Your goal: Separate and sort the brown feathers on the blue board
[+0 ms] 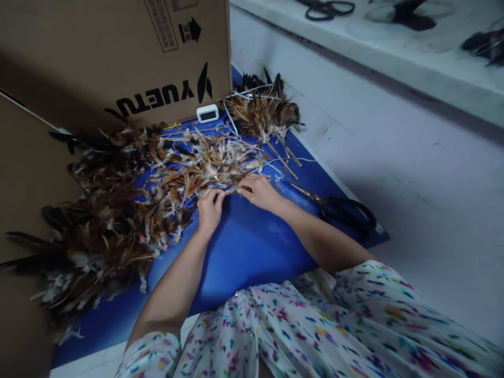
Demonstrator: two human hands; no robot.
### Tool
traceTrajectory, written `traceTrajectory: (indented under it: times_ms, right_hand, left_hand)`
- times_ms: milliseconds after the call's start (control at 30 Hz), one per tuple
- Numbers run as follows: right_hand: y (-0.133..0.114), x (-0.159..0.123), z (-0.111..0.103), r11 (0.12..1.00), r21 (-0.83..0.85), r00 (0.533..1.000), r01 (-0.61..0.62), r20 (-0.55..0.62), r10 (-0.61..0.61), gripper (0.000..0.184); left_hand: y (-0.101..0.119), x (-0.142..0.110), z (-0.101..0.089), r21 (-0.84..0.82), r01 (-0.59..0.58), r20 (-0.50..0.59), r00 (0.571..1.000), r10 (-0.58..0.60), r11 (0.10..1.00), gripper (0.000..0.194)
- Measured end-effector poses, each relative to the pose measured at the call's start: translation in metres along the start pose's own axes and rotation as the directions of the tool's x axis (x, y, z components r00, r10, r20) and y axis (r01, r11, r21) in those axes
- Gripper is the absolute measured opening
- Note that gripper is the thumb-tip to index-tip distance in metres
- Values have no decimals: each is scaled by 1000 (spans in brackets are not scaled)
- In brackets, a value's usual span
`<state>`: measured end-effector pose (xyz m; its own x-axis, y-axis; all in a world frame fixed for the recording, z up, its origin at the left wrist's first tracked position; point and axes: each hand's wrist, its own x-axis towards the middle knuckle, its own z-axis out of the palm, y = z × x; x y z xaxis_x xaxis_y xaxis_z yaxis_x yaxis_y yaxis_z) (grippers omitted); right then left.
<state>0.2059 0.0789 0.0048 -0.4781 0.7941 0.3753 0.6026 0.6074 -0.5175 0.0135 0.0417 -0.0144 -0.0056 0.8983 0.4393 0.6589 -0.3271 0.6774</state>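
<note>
The left hand (210, 207) and right hand (260, 192) pinch a thin strand (231, 190); one feather bundle (258, 113) (apparently finished) lies beyond, many feathers (208, 165) seemingly unworked.

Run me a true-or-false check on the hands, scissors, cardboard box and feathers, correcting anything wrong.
1. The left hand and right hand pinch one thin strip between them. True.
2. Black-handled scissors lie on the blue surface, unheld. True.
3. Those are the only scissors in view. False: another pair lies on the pale ledge.
4. A white digital display stands before the cardboard box. True.
5. The box's big lettering reads upright. False: YUETU appears upside down.
6. All feathers lie right of the hands. False: many brown feathers spread to their left.
</note>
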Motion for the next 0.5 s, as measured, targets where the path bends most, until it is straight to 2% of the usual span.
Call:
traceTrajectory:
  times_ms: [167,300,500]
  right_hand:
    - [1,1,-5,996,45,994,-80,-69,83,9]
    - [6,1,-9,988,39,980,-151,-122,155,10]
    - [10,0,-6,986,80,962,-146,-219,160,10]
  left_hand:
    - [0,1,-1,-39,108,2,994,-108,993,16]
    - [1,1,-1,-140,241,7,970,-242,960,19]
    - [-1,2,-1,-279,334,-5,937,-349,900,26]
